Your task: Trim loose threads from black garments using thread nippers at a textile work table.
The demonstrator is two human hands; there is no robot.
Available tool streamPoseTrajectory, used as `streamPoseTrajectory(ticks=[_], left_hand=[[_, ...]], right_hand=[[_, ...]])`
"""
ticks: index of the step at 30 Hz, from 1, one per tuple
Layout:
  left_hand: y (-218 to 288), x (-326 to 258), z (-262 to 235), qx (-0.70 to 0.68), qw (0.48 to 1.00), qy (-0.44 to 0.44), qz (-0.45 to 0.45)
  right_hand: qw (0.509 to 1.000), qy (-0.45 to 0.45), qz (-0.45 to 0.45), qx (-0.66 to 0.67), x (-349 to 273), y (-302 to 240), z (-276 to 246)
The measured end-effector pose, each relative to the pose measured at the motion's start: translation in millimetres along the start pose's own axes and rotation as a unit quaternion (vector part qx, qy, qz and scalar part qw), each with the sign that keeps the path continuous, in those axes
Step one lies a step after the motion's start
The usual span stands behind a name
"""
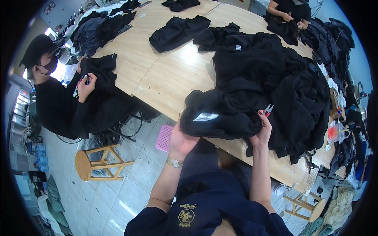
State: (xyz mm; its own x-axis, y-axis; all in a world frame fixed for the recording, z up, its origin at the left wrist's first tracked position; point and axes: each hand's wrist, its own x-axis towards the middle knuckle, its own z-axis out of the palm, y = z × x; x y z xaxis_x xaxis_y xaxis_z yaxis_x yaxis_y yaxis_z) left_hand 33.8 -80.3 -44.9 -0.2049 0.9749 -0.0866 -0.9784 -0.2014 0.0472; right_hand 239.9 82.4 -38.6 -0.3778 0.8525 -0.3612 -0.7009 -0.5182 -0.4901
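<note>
- The left hand (182,138) grips the near left end of a black garment (220,114), at about 7 o'clock from the middle of the view; its fingers are tucked under the cloth, so I cannot tell how far they are curled.
- The right hand (263,131) holds the garment's right end at about 5 o'clock, fingers curled into the fabric, and a small pair of thread snips (268,109) with red-and-white handles pokes up from that same hand.
- The garment is bunched at the near edge of the wooden table (165,78), slightly overhanging it; a pale label (205,116) shows on its front.
- Just behind it, toward 2 o'clock, a big pile of black clothing (283,74) covers the table's right side right up to the near edge.
- Bare tabletop lies toward 11 o'clock, between the garment and more dark garments (178,31) farther off.
- At 9 o'clock a seated person (59,106) in black handles another dark piece at the table's left edge.
- At 1 o'clock another person (287,11) works at the far edge.
- Below the table edge, tiled floor (106,196) holds a wooden stool (96,163) at 8 o'clock and a pink basket (164,137) just beside the left hand.
- A second stool (307,204) stands at 4 o'clock.
</note>
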Motion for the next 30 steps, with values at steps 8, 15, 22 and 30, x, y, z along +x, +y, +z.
streamPoseTrajectory(ticks=[8, 15, 22, 30], left_hand=[[-3, -1, -8, 0.278, 0.953, 0.091, 0.077], [-12, 6, -7, 0.804, 0.490, 0.204, 0.268], [2, 39, 11, 0.867, 0.456, 0.098, 0.177], [26, 28, 14, 0.728, 0.626, 0.217, 0.176]], right_hand=[[0.982, -0.104, -0.040, -0.153, 8, 13, -17], [0.906, -0.085, -0.087, -0.406, 0, 22, -25], [0.900, -0.096, -0.072, -0.419, 0, 24, -25], [0.904, -0.073, -0.082, -0.414, 2, 25, -38]])
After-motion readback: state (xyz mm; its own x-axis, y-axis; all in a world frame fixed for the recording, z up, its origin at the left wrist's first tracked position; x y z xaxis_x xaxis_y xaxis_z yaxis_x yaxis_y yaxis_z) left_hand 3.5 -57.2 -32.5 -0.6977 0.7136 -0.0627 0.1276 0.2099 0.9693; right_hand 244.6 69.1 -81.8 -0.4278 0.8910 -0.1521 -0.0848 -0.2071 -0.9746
